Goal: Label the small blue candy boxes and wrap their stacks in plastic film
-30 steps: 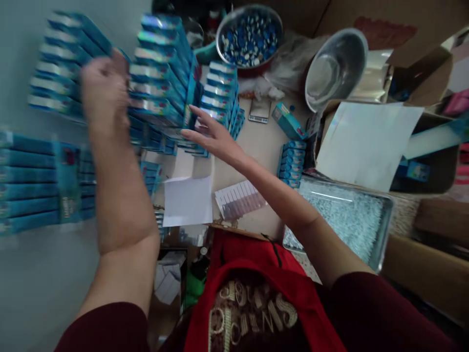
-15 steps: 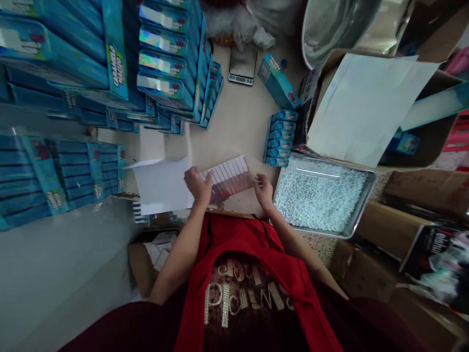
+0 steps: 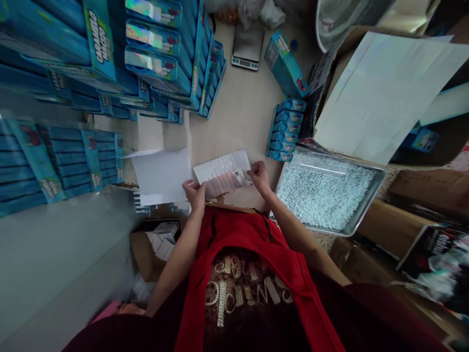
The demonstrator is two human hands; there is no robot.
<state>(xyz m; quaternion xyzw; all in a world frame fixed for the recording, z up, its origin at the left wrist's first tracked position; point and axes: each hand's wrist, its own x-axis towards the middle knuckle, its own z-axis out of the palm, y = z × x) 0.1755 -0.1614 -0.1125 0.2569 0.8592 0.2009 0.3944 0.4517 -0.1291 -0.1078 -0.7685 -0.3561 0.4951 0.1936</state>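
1. The slotted plastic tray [image 3: 224, 177], see-through with parallel divisions and a white upper part, lies slightly tilted on the tabletop [image 3: 234, 115], close to its near edge, between the two hands.
2. The left hand [image 3: 196, 191] has thumb and fingers bent at the tray's left end, by the lower corner; it looks lightly pinched there, though how firmly cannot be told.
3. The right hand [image 3: 259, 176] has its fingertips drawn together at the tray's right end, pinching or touching that edge; which of the two is unclear.
4. Just left of the tray, white paper sheets [image 3: 161, 176] reach toward the near table edge.
5. On the right, the metal pan of pale pellets [image 3: 322, 190] has its raised rim near the right forearm, leaving a narrow gap on that side.
6. Beyond the tray, tabletop stretches away to the digital scale [image 3: 247, 46], bounded left by tall stacks of blue boxes [image 3: 159, 63] and right by a short stack of blue boxes [image 3: 286, 129].
7. A single blue box [image 3: 286, 63] lies aslant beyond the short stack, beside the cardboard box [image 3: 340, 63], whose opening is partly covered by a white sheet [image 3: 384, 93].
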